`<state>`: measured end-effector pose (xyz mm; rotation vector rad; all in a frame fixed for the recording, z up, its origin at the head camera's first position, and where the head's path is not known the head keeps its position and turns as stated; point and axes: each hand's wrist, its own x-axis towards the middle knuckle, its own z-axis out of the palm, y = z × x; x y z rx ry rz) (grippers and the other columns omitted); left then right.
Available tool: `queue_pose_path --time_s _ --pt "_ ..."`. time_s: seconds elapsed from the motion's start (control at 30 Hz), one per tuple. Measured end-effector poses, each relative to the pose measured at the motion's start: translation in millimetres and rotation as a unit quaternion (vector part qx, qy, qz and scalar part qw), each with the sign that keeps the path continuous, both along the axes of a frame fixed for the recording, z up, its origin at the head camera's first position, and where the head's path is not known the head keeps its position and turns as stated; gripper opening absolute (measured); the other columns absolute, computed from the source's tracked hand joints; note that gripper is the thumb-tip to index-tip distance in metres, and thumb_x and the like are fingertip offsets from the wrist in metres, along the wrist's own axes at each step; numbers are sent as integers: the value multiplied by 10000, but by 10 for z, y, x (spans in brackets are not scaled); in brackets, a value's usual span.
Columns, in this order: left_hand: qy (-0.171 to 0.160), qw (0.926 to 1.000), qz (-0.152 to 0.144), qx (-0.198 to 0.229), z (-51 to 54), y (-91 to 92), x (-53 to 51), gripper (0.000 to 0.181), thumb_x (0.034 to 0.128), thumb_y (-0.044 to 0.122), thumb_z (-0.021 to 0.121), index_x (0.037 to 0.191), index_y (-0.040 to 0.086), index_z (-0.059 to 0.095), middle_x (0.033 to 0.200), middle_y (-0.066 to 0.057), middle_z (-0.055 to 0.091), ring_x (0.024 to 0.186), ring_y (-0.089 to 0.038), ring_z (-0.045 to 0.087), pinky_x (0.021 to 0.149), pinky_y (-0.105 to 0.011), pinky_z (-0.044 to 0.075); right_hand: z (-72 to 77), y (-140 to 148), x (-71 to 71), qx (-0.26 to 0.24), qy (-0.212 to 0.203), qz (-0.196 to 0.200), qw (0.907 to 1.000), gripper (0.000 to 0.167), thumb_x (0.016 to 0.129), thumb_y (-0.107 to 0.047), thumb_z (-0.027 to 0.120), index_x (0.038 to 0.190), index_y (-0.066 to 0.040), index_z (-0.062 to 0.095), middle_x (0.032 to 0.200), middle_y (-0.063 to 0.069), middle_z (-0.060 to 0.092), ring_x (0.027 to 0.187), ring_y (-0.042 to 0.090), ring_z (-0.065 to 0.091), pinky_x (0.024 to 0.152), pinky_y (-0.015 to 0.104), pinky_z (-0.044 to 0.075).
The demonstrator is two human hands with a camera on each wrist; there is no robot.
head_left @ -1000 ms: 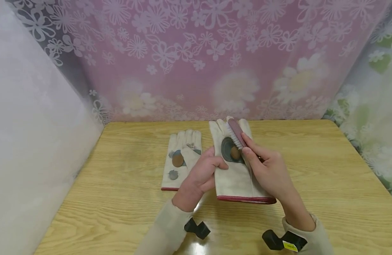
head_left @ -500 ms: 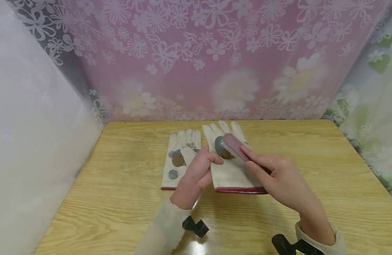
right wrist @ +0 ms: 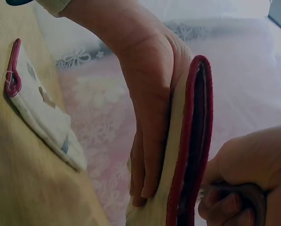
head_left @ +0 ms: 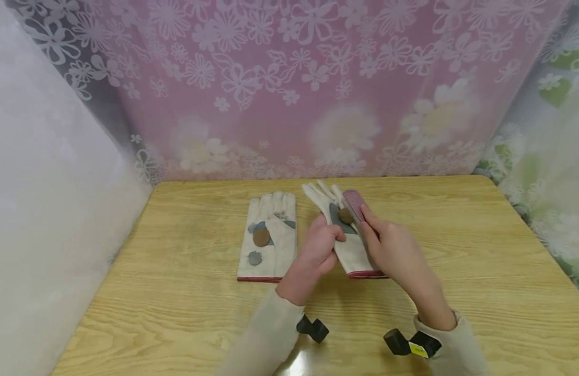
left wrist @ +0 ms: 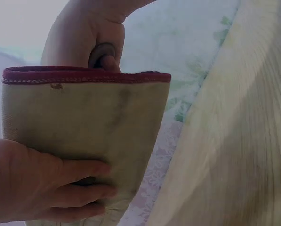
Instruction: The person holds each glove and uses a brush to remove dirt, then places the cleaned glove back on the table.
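Observation:
My left hand (head_left: 321, 245) grips a cream work glove (head_left: 357, 255) by its left edge, thumb on the front; in the left wrist view several fingers of the left hand (left wrist: 55, 188) spread over the glove's back (left wrist: 88, 117). This glove has a red hem and a blue-grey patch with a brown spot. My right hand (head_left: 395, 250) holds a pink brush (head_left: 354, 202) against the glove's right side, beside the brown spot. The right wrist view shows the glove's red-rimmed cuff (right wrist: 202, 108) edge-on, between the left hand (right wrist: 152, 108) and the right hand (right wrist: 248, 174).
A second cream glove (head_left: 285, 248), with grey and brown spots, lies on the wooden table (head_left: 176, 303) left of the held one. Floral curtains (head_left: 270, 120) hang behind the table, and a pale sheet (head_left: 49, 209) is at the left.
The held glove has turned, its right side tilting away, and its cuff has shifted right. The brush has moved down, then back up at the right of the spot. The left hand has moved right.

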<state>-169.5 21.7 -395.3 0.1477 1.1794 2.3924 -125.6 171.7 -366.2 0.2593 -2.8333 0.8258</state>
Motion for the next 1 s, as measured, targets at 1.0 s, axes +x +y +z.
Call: queue_pose_path --time_s 1.0 --pt "-755 9964 -150 -368 -184 90 -148 887 762 -181 296 1555 24 -45 1597 -241 55 1443 -421 192 1167 -509 248 -449 564 -362 -1605 -1630 34 9735 479 1058 -232 460 1487 -23 414 705 112 515 452 97 277 434 247 311"
